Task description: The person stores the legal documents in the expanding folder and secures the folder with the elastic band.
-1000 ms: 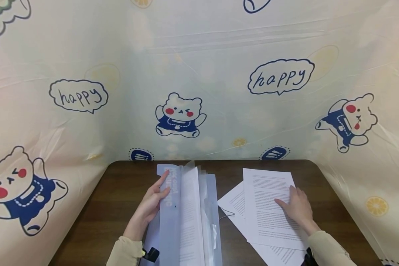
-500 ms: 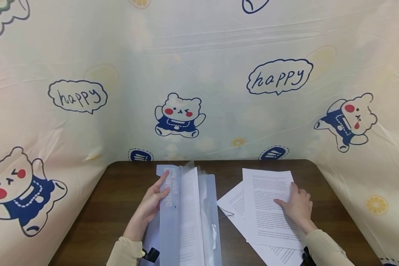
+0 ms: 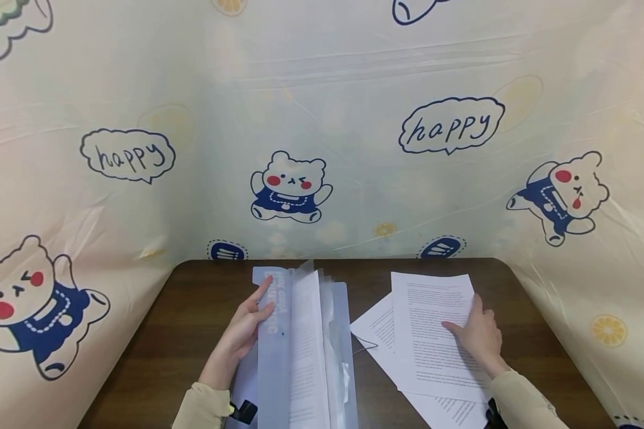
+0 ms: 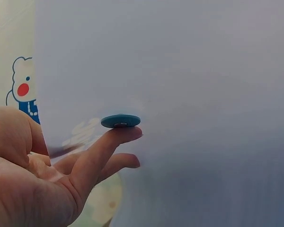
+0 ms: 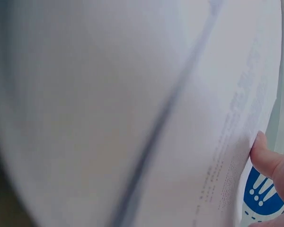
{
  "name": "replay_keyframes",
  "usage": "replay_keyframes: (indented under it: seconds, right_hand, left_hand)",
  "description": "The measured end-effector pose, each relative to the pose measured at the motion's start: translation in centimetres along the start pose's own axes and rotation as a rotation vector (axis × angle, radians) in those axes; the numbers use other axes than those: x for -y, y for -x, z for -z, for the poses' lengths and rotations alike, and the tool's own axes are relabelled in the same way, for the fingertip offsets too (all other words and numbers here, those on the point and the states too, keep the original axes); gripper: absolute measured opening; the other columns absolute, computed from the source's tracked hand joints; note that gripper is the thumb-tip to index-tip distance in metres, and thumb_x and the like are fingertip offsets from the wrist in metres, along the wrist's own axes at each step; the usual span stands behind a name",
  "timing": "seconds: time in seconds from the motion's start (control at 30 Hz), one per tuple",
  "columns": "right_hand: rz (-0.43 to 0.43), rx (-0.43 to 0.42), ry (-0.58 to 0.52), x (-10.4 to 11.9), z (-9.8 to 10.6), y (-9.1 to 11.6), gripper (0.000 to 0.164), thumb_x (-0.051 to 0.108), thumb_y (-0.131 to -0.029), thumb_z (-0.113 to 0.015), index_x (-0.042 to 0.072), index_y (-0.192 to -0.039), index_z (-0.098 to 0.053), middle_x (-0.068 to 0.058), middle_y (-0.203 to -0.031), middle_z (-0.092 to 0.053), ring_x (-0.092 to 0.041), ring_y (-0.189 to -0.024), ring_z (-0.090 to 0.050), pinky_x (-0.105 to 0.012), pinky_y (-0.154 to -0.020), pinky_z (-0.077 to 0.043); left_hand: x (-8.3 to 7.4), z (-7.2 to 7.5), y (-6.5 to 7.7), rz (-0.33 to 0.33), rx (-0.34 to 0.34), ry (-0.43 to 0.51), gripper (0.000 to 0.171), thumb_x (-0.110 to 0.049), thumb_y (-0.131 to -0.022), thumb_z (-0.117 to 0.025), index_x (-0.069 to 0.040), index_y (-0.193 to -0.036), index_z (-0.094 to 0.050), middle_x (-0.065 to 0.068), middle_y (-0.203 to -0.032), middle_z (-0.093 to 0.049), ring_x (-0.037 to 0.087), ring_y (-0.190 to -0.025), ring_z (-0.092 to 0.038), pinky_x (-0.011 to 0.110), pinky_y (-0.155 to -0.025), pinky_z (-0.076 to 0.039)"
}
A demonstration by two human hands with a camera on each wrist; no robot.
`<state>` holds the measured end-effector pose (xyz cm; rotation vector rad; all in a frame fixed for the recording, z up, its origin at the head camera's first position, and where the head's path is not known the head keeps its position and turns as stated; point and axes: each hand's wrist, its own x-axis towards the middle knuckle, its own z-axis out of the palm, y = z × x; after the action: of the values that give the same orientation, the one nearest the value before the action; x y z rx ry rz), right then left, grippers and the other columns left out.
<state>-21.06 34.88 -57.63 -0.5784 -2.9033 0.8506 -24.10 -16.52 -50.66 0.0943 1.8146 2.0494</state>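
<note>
A light blue expanding file folder [image 3: 275, 369] stands open left of the middle, with printed pages [image 3: 305, 357] and clear dividers inside. My left hand [image 3: 241, 330] grips its cover flap at the left edge. In the left wrist view, fingers of that hand [image 4: 92, 163] lie on the flap beside a round teal button [image 4: 120, 120]. To the right, a printed sheet [image 3: 429, 339] overlaps other paper [image 3: 378, 325] lying askew under it. My right hand [image 3: 480, 336] pinches the sheet's right edge, thumb on the print; in the right wrist view the paper [image 5: 213, 142] bows close to the camera.
The dark wooden table [image 3: 155, 339] ends at a cartoon-printed curtain [image 3: 354, 196] behind it. A thin cord [image 3: 366, 344] runs from the folder's right side toward the loose paper. Each sleeve has a dark wrist camera, the left one [image 3: 244, 411] beside the folder.
My right hand has shifted slightly left and its fingers have curled more around the sheet's edge. My left hand and the folder have stayed in place.
</note>
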Motion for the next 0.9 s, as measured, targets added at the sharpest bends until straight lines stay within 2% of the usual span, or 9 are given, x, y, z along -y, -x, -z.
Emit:
replay_keyframes:
  seconds: [0.3, 0.4, 0.53, 0.63, 0.77, 0.9]
  right_hand:
    - [-0.085, 0.031, -0.054, 0.4, 0.5, 0.0, 0.132, 0.03, -0.087, -0.093, -0.007, -0.172, 0.002, -0.05, -0.162, -0.026, -0.066, -0.135, -0.046, -0.083, -0.111, -0.042]
    - [-0.096, 0.029, -0.046, 0.5, 0.6, 0.1, 0.129, 0.03, -0.087, -0.094, -0.013, -0.169, -0.005, -0.051, -0.16, -0.029, -0.066, -0.133, -0.047, -0.08, -0.113, -0.043]
    - [-0.118, 0.032, -0.052, 0.4, 0.7, 0.2, 0.107, 0.026, -0.087, -0.093, -0.023, -0.155, -0.025, -0.05, -0.145, -0.044, -0.059, -0.117, -0.057, -0.072, -0.104, -0.052]
    - [-0.124, 0.044, -0.097, 0.2, 1.2, 0.1, 0.088, 0.018, -0.09, -0.09, -0.022, -0.146, -0.036, -0.048, -0.136, -0.052, -0.054, -0.107, -0.062, -0.066, -0.094, -0.054]
    - [-0.054, 0.08, -0.15, -0.2, 2.3, -0.2, 0.068, 0.006, -0.094, -0.079, -0.024, -0.144, -0.044, -0.048, -0.134, -0.057, -0.052, -0.104, -0.066, -0.065, -0.093, -0.056]
    - [0.018, 0.165, -0.195, -0.7, 3.8, -0.4, 0.061, 0.003, -0.1, -0.066, -0.026, -0.148, -0.043, -0.051, -0.138, -0.056, -0.05, -0.107, -0.068, -0.061, -0.095, -0.057]
  left_hand:
    - [0.0, -0.1, 0.1, 0.002, -0.004, 0.003, 0.073, -0.007, -0.117, -0.042, -0.027, -0.179, -0.008, 0.009, -0.187, 0.013, 0.033, -0.164, -0.02, 0.016, -0.1, -0.055]
    - [0.0, -0.1, 0.1, -0.001, 0.0, 0.011, 0.073, -0.007, -0.117, -0.042, -0.026, -0.179, -0.008, 0.008, -0.187, 0.015, 0.033, -0.166, -0.017, 0.015, -0.101, -0.054]
    - [0.1, -0.1, 0.0, -0.001, 0.007, 0.01, 0.073, -0.007, -0.117, -0.042, -0.026, -0.179, -0.007, 0.008, -0.187, 0.015, 0.034, -0.167, -0.015, 0.014, -0.101, -0.053]
    - [0.2, -0.1, -0.1, 0.0, 0.008, 0.006, 0.073, -0.008, -0.117, -0.042, -0.026, -0.179, -0.008, 0.008, -0.187, 0.015, 0.034, -0.166, -0.016, 0.015, -0.1, -0.053]
    - [0.3, 0.0, -0.2, -0.005, 0.003, 0.001, 0.073, -0.007, -0.117, -0.042, -0.026, -0.179, -0.008, 0.007, -0.187, 0.015, 0.034, -0.166, -0.015, 0.015, -0.1, -0.053]
    - [0.4, 0.0, -0.3, -0.011, 0.003, -0.015, 0.073, -0.008, -0.117, -0.043, -0.025, -0.179, -0.008, 0.007, -0.187, 0.016, 0.035, -0.17, -0.007, 0.012, -0.1, -0.051]
